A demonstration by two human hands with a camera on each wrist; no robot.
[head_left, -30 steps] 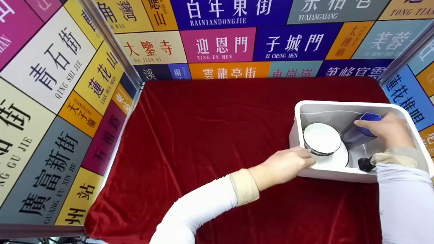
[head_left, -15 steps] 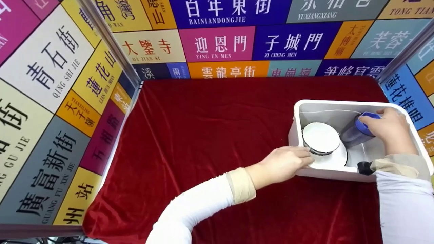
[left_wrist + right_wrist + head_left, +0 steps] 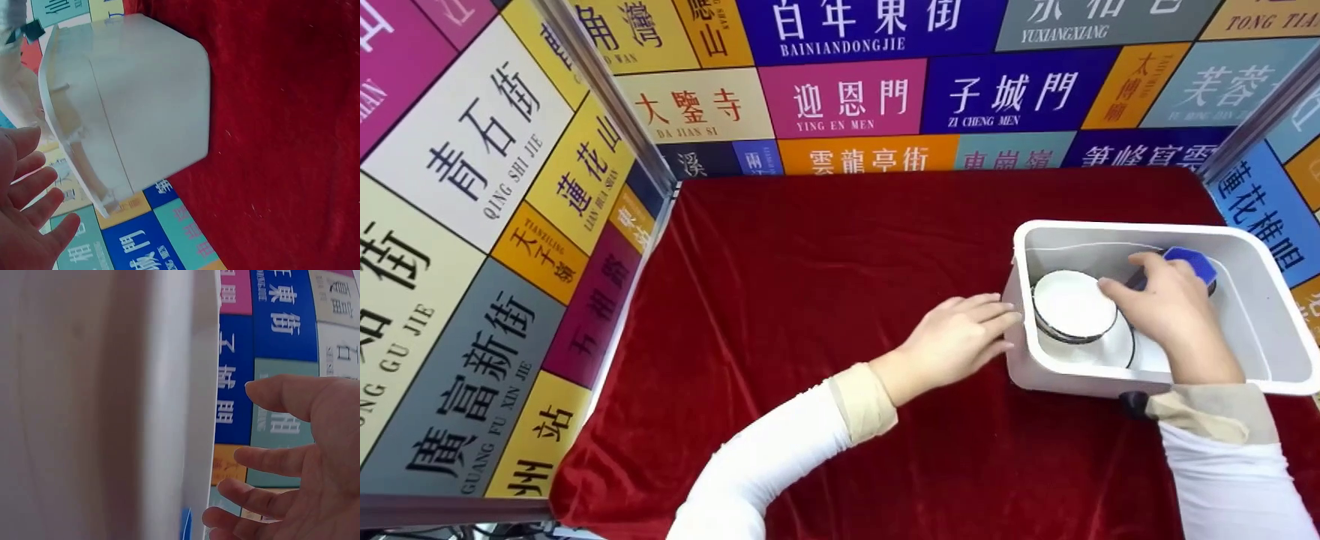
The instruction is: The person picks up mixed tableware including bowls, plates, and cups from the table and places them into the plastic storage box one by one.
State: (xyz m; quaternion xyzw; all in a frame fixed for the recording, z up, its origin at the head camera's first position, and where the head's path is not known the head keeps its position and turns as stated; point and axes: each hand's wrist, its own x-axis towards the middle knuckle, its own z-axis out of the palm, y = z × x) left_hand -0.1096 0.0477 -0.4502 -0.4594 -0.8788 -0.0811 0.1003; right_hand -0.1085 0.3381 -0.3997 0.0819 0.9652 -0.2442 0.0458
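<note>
A white plastic bin (image 3: 1125, 226) stands on the right of the red cloth. In it, at the left, a stack of white bowls with dark rims (image 3: 1075, 304) rests on a white plate (image 3: 1114, 346). A dark cylindrical container with a blue hexagonal top (image 3: 1192, 264) stands farther back, partly behind my right hand (image 3: 1174, 315). That hand hovers over the bin with its thumb near the bowl rim; its fingers (image 3: 273, 460) are spread around nothing in the right wrist view. My left hand (image 3: 956, 337) is beside the bin's left wall, fingers loosely extended and holding nothing.
Red velvet cloth (image 3: 825, 285) covers the table. Printed panels (image 3: 840, 97) with street names wall off the back and sides, with metal posts (image 3: 619, 97) at the corners. A thin white cord (image 3: 1252, 322) lies inside the bin.
My right hand has let go of the blue-topped container and moved left toward the bowls. My left hand has come off the bin's front left rim and shifted left.
</note>
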